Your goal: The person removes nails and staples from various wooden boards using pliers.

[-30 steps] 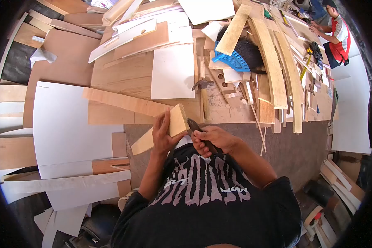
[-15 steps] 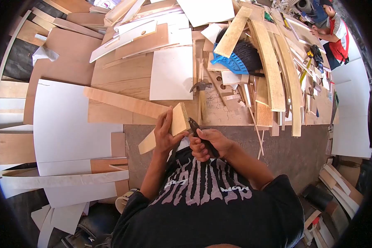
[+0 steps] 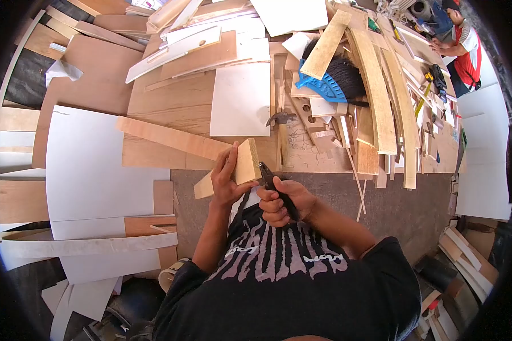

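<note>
My left hand point(image 3: 226, 177) is closed around a pale wooden board point(image 3: 246, 161), which is tilted up in front of my chest with one end toward the table. In my right hand point(image 3: 284, 202) is a pair of black-handled pliers point(image 3: 274, 181), gripped by the handles. Their jaws are at the board's right edge; whether they bite on anything there is too small to tell. A claw hammer point(image 3: 282, 118) lies on the table just beyond the board. Left of my hands, a long thin wooden strip point(image 3: 173, 139) runs across the table.
Wood offcuts and long planks point(image 3: 375, 96) are heaped at the right of the table, around a blue brush head point(image 3: 323, 86). White panels point(image 3: 105, 165) lie on the left. A person in a red and white shirt point(image 3: 467, 59) works at the far right.
The board's lower end has swung slightly up and right. My right hand and the pliers stay at its edge, with a slight shift. My view has moved a little.
</note>
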